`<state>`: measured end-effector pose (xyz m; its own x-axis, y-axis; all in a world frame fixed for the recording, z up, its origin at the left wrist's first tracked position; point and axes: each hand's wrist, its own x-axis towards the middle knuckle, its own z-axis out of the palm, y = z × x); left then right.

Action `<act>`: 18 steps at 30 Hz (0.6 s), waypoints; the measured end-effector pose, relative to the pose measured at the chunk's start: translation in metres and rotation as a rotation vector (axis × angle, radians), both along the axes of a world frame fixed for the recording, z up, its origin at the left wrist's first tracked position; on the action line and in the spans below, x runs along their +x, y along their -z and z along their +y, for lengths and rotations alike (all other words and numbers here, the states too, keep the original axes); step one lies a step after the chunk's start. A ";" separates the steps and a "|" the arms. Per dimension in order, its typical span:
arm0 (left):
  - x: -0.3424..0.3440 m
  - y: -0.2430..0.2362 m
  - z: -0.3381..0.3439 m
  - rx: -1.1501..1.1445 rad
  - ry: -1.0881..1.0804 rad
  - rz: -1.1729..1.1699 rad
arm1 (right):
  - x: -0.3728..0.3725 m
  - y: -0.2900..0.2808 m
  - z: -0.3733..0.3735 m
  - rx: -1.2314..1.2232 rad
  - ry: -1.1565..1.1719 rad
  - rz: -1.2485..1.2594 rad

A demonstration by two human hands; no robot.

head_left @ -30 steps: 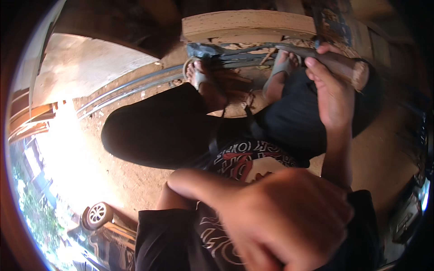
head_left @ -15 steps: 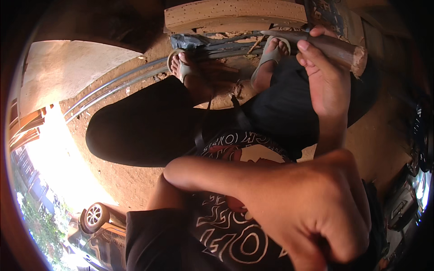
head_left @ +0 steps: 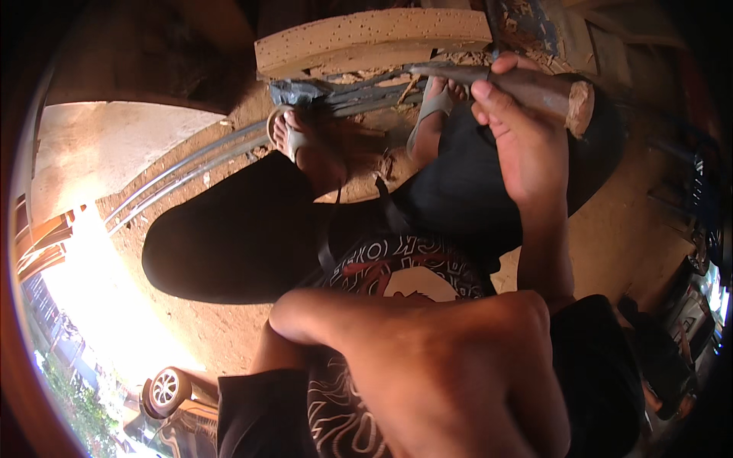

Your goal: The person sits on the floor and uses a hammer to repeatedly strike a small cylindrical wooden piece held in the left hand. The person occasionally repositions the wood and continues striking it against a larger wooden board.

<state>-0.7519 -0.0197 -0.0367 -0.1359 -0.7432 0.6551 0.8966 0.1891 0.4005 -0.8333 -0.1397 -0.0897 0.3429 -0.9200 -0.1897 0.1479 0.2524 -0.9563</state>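
The pointed tool (head_left: 534, 93) is being gripped by the right hand's (head_left: 528, 153) curled fingers, near the right knee (head_left: 592, 164); if this hold is being loosened, the foot (head_left: 429, 130) could be struck. The left hand's (head_left: 466, 374) grip is being hidden, so it cannot be judged.

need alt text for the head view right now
A bare right hand grips a tapered brown tool with a frayed blunt end, while the left hand, its fingers hidden, looks large in the lower foreground. Beyond the black trousers and grey sandals lies a curved tan wooden block.
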 end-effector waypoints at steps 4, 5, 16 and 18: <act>-0.002 0.003 -0.002 -0.009 0.002 0.004 | -0.002 -0.002 0.001 0.013 -0.006 -0.118; -0.001 0.003 -0.002 -0.008 0.001 -0.012 | -0.003 -0.004 0.002 0.023 -0.030 -0.146; 0.010 0.001 -0.015 -0.014 -0.002 -0.051 | -0.001 -0.005 -0.002 -0.022 0.058 -0.088; 0.013 -0.001 -0.018 -0.010 0.001 -0.086 | 0.000 -0.005 -0.001 0.018 0.056 -0.095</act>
